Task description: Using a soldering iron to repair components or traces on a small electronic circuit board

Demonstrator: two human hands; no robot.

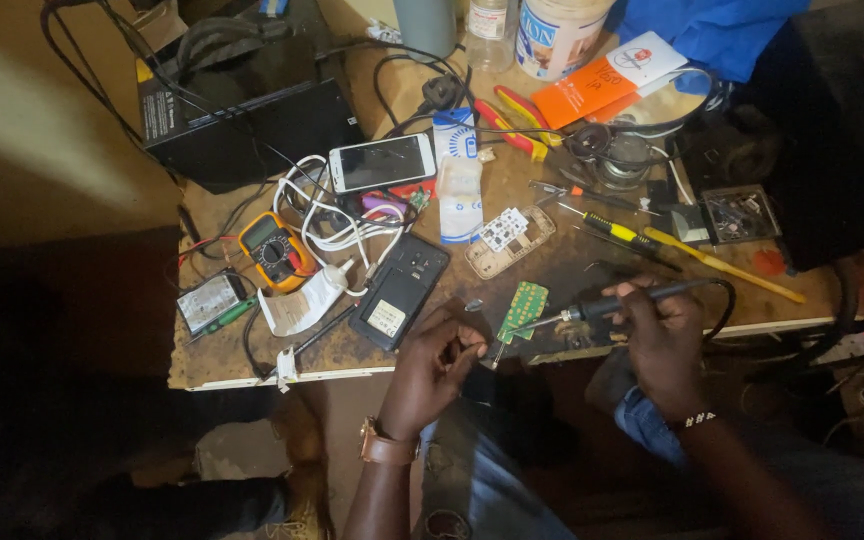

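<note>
**Cramped, cluttered bench with a small green board under the iron**

So the worn brown wooden bench top [552,265] was scuffed, stained and crowded, lit warm from above while everything around it sat in near darkness. The floor below the front edge was mostly shadow, so I couldn't make out much there.

The right hand [664,335] was wrapped shut around the black handle of a slim soldering iron [607,305], its metal tip pointing left onto the small green circuit board [523,309], which lay near the front edge of the bench, right in the middle. The left hand [434,365], with a brown watch strap at the wrist, was curled just beside the board's lower left, fingertips pinched narrow on something tiny and dark; I couldn't tell what it was.

Behind the board sat a beige phone frame with a white keypad sheet [508,238], and to the left of it a black phone body lying back-up [399,290]. Farther left were a yellow multimeter [274,250] tangled in white cable, and a white smartphone [382,162] lying screen-up. A yellow-handled screwdriver [614,231] lay to the right, well apart from a black box-shaped unit [252,125] at the back left corner.
</note>
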